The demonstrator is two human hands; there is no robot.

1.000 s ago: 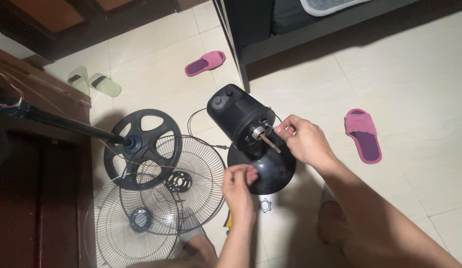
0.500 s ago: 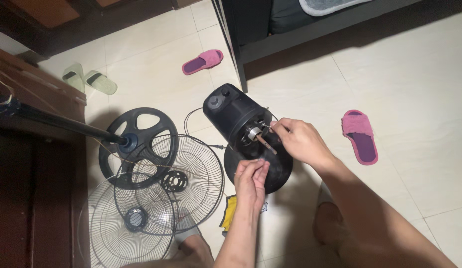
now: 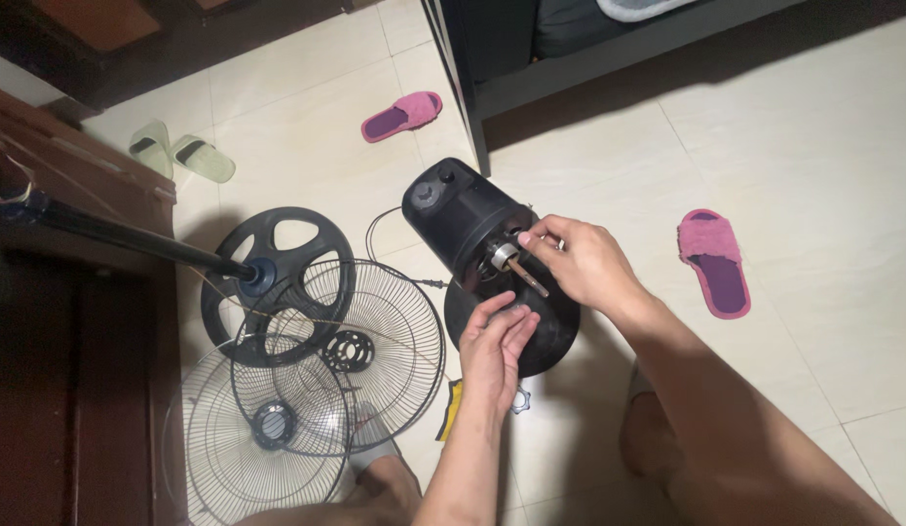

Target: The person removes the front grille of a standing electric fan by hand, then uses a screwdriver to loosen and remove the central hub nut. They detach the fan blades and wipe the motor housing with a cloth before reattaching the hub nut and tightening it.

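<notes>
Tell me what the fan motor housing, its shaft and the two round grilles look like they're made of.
Motor housing: likely moulded plastic, black with a soft sheen. Shaft: looks like bare metal, a thin rod glinting at the collar. Grilles: apparently thin metal wire, fine radial spokes with a dull silvery shine.

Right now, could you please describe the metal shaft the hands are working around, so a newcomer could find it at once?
Start at the black fan motor housing on the tiled floor, below the dark bed frame. From its face a thin metal shaft sticks out, between the right hand and left hand. It alone is bare metal.
</notes>
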